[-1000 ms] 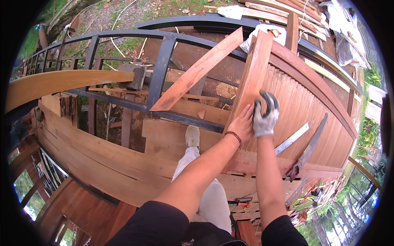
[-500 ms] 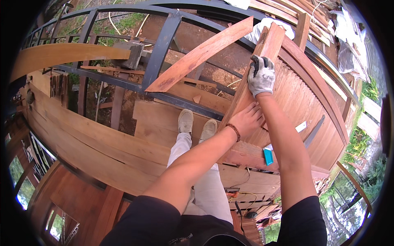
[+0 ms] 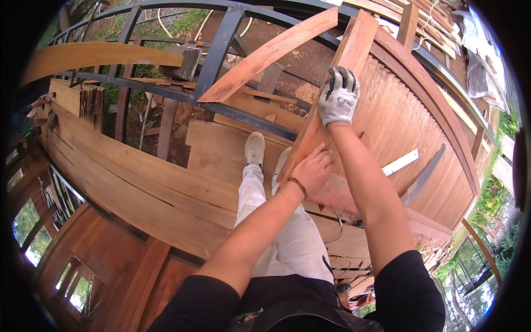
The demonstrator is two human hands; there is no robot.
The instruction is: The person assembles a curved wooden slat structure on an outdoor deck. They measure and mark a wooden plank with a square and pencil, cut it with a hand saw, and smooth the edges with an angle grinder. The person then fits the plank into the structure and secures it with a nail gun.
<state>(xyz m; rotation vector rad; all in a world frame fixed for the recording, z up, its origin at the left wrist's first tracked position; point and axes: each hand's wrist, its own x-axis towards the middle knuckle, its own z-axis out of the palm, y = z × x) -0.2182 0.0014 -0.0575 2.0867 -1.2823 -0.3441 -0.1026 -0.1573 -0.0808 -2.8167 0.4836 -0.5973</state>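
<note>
A long reddish-brown wooden board [image 3: 355, 45] slants from the far right toward my feet, along the left edge of a large slatted wood panel [image 3: 406, 124]. My right hand [image 3: 338, 97], in a grey-and-white work glove, grips the board around its middle with fingers curled over it. Closer to me, my bare left hand [image 3: 315, 170], with a beaded bracelet at the wrist, holds the near part of the same board. Its thumb side is partly hidden. On the panel to the right of my forearm lie a white metal ruler [image 3: 401, 161] and a dark, long blade-like strip [image 3: 423, 176].
A curved wooden piece [image 3: 271, 52] rests across the black metal frame [image 3: 220, 52]. Another curved piece [image 3: 99, 60] reaches in from the left. Wide planks [image 3: 144, 174] form the walkway under my shoes [image 3: 254, 148]. Gaps in the frame show bare soil.
Both hands have shifted nearer and slightly left in view, still on the board. The white cloth by its far end and the teal object on the panel no longer show; more of the ruler does.
</note>
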